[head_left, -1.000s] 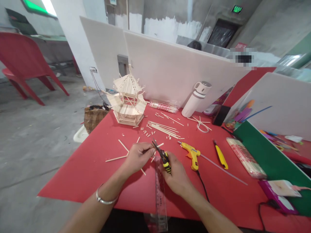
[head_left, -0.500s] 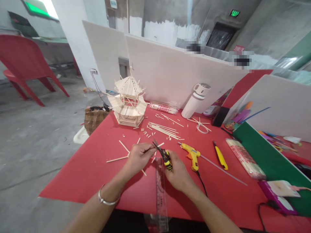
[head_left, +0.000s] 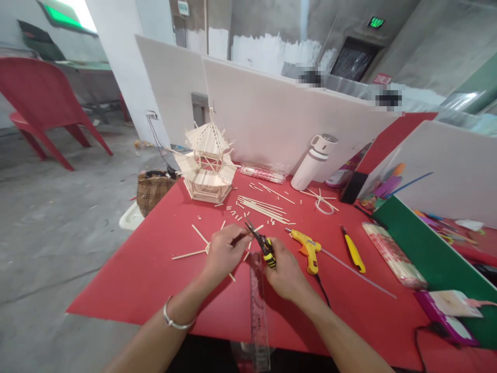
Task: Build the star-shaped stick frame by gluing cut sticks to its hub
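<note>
Little moved vs half a second back: head view has drifted a touch, left hand [head_left: 227,251] nudged slightly forward and right, everything on the table where it was. Head cam: pliers [head_left: 266,250] sit just above the red tabletop [head_left: 128,282], right of my left fingertips, over the far end of the clear plastic ruler [head_left: 258,311]. Long axis slants; dark metal tips point forward-left, handles back-right toward my right palm. Tips slim and tapered, narrowly parted; grips black and yellow, banded. Stick star [head_left: 190,255], thin pale wood rods radiating from a hub, lies flat, partly hidden under the left hand. Ruler's long axis runs roughly fore-aft, near end past the table edge. Yellow glue gun [head_left: 308,248] rests on its side to the right, nozzle forward-left. Right hand [head_left: 286,272]: fingers wrapped round the plier handles. Left: thumb and forefinger pinched close beside the plier tips; can't make out what, if anything, is between them. Silver bangle [head_left: 176,322] on left wrist.
</note>
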The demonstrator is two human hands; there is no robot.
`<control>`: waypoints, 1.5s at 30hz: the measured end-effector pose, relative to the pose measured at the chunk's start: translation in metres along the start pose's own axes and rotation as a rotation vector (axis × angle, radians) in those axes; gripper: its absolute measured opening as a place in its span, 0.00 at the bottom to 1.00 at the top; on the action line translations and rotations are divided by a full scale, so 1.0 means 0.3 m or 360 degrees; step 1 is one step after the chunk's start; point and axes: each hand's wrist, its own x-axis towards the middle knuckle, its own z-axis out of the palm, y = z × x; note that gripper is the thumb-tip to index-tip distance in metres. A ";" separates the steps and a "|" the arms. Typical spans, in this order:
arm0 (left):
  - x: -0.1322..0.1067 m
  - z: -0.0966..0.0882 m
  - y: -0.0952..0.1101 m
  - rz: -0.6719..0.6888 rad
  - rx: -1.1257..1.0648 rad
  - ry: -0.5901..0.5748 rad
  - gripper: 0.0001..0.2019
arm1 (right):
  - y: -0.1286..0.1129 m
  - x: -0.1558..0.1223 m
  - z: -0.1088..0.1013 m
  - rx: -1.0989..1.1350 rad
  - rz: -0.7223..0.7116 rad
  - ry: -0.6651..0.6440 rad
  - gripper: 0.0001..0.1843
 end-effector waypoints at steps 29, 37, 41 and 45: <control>-0.002 -0.011 0.004 -0.0290 -0.0519 -0.0284 0.14 | -0.007 0.010 -0.033 0.0008 -0.0129 -0.0101 0.18; 0.002 -0.021 0.017 -0.0411 -0.0692 -0.0369 0.15 | -0.002 0.023 -0.030 0.0068 -0.0248 -0.0148 0.24; 0.003 -0.030 0.017 -0.0504 -0.0802 -0.0497 0.16 | -0.006 0.020 -0.044 -0.0015 -0.0202 -0.0168 0.21; -0.001 -0.013 0.018 -0.0448 -0.0649 -0.0386 0.15 | -0.016 0.016 -0.049 -0.0080 -0.0097 -0.0162 0.16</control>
